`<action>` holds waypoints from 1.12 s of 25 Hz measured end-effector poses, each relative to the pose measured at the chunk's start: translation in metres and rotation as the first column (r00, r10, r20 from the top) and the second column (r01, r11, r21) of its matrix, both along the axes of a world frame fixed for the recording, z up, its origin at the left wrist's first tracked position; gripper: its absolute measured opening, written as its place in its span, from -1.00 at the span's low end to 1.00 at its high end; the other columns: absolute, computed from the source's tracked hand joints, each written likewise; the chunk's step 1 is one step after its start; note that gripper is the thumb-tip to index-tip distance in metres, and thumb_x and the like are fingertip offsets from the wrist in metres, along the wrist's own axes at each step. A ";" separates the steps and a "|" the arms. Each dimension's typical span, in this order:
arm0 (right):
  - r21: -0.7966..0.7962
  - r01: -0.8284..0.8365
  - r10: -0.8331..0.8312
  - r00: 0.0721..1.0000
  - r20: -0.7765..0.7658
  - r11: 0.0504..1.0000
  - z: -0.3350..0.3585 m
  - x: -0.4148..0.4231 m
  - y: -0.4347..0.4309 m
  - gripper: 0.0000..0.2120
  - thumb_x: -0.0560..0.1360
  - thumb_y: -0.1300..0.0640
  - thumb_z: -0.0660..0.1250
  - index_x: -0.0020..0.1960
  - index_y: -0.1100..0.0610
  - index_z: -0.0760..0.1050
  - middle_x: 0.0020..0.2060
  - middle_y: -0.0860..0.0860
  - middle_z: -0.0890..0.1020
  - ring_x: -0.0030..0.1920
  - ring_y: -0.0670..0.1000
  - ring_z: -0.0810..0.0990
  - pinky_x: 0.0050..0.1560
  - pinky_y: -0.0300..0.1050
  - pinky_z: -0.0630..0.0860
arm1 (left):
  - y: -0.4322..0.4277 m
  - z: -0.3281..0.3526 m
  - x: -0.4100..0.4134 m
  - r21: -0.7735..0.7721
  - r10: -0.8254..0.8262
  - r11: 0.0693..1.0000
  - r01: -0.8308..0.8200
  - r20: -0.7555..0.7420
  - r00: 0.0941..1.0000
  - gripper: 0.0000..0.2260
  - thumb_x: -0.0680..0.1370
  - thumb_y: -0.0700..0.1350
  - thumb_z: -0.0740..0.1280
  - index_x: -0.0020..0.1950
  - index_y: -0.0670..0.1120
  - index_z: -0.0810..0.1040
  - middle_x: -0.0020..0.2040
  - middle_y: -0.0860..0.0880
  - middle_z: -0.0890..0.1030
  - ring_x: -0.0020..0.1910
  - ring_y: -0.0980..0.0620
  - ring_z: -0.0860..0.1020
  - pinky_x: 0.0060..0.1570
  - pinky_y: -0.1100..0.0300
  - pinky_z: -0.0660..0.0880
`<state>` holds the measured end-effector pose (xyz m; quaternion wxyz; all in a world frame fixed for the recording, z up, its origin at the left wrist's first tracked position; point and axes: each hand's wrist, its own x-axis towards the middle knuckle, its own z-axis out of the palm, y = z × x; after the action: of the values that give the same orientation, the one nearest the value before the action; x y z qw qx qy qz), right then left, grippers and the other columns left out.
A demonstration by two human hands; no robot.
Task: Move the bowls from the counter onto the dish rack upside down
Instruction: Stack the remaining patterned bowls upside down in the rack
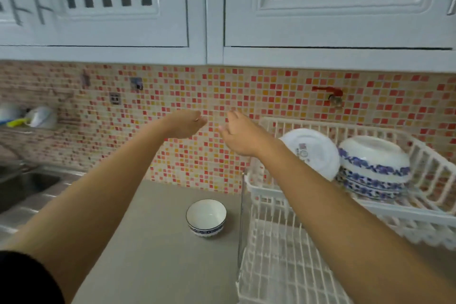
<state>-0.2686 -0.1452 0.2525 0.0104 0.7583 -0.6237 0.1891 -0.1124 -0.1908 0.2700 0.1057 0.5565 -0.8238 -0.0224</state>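
Observation:
A small white bowl [206,217] with a blue patterned band stands upright on the grey counter [153,254], just left of the white dish rack [276,254]. On the rack's upper tier lie blue-and-white bowls [373,165] upside down, stacked, with a white plate or bowl [313,150] leaning beside them. My left hand [183,123] and my right hand [238,134] are raised in the air in front of the tiled wall, well above the small bowl. Both hands hold nothing, with loosely curled fingers.
A steel sink [27,185] lies at the left. A red tap [332,96] sticks out of the mosaic wall above the rack. White cupboards [204,7] hang overhead. Cleaning items [37,117] sit on a ledge at the far left.

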 end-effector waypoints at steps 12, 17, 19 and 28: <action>0.306 0.425 -0.473 0.875 0.100 0.852 -0.175 0.121 -0.115 -0.35 0.56 -0.13 0.14 0.46 0.27 0.11 0.40 0.17 0.29 0.38 0.16 0.31 0.28 0.07 0.37 | -0.110 -0.174 0.130 0.269 0.030 0.963 -0.029 -0.001 1.000 -0.45 0.63 0.11 0.00 0.51 -0.21 0.12 0.48 -0.24 0.28 0.46 -0.21 0.26 0.40 -0.05 0.23; 0.437 0.585 -0.691 0.712 0.127 0.683 -0.273 0.094 -0.129 -0.40 0.54 -0.14 0.17 0.39 0.28 0.22 0.33 0.17 0.37 0.30 0.17 0.41 0.22 0.03 0.40 | -0.139 -0.284 0.113 0.436 0.070 0.898 -0.053 -0.024 0.997 -0.46 0.62 0.13 0.02 0.42 -0.24 0.27 0.35 -0.28 0.44 0.34 -0.23 0.41 0.29 -0.02 0.35; 0.503 0.623 -0.770 0.622 0.145 0.599 -0.303 0.086 -0.135 -0.37 0.54 -0.14 0.19 0.40 0.29 0.20 0.35 0.19 0.36 0.33 0.19 0.39 0.25 0.05 0.39 | -0.150 -0.318 0.099 0.493 0.134 0.866 -0.087 -0.061 0.989 -0.47 0.62 0.14 0.01 0.38 -0.23 0.32 0.31 -0.29 0.47 0.31 -0.24 0.43 0.26 -0.02 0.37; 0.721 0.434 -0.824 0.448 0.347 0.540 -0.377 0.067 -0.155 -0.63 0.43 0.11 0.14 0.10 0.32 0.49 0.00 0.29 0.64 -0.01 0.26 0.62 0.05 0.01 0.57 | -0.165 -0.377 0.047 0.733 0.484 0.680 -0.024 -0.424 0.766 -0.70 0.54 -0.19 0.13 0.18 -0.33 0.44 0.12 -0.32 0.55 -0.03 -0.28 0.62 -0.07 -0.07 0.63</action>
<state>-0.2014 -0.3006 -0.1243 -0.3469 0.3027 -0.8544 0.2407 -0.0659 -0.3559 -0.1073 0.1421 0.6338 -0.5880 -0.4821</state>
